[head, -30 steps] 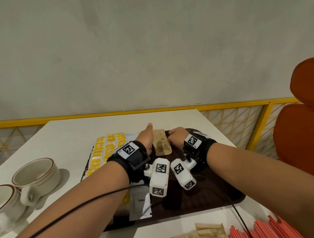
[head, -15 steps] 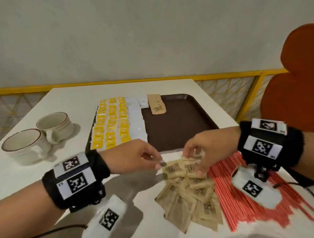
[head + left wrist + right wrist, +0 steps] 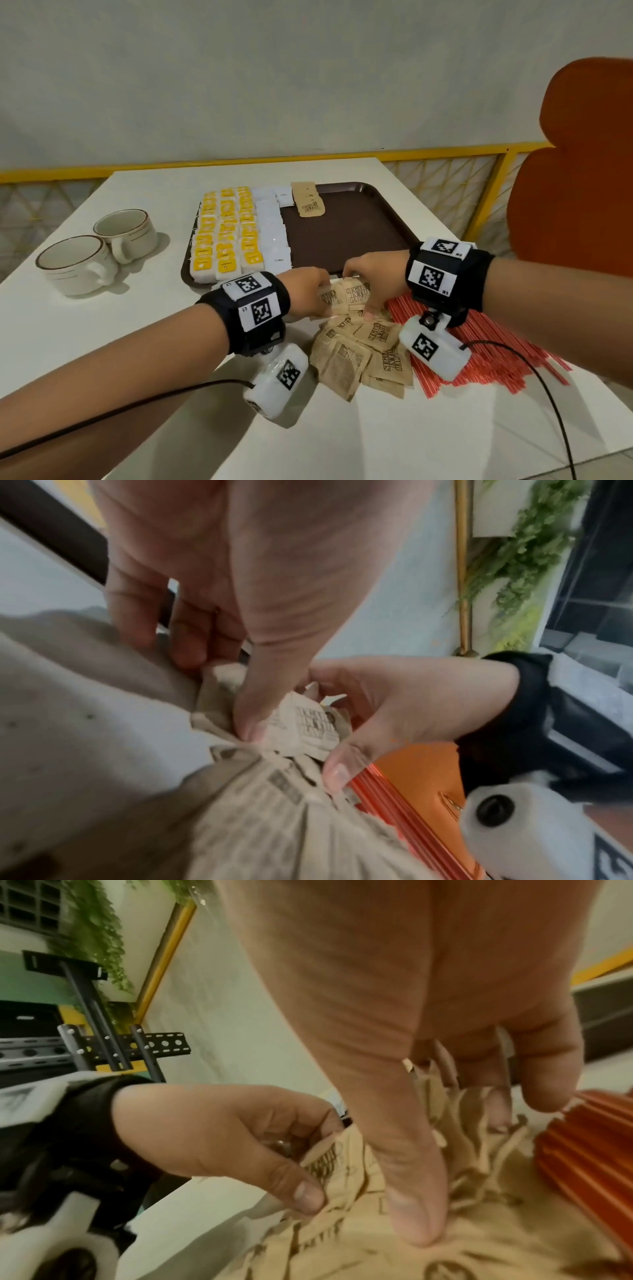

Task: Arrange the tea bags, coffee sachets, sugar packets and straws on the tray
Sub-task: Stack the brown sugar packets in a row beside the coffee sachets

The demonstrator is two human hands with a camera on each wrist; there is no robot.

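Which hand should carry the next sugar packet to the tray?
Probably the left hand: it already pinches a sugar packet, and it is nearer the tray. The right hand only presses on the pile.

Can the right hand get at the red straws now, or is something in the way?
Probably yes. The right hand is on the loose sugar packets, and the red straws lie bare on the table right beside that pile, under the right wrist. Nothing covers them.

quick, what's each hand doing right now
Left hand: pinching a sugar packet from the pile.
Right hand: fingers curled round sugar packets in the same pile.
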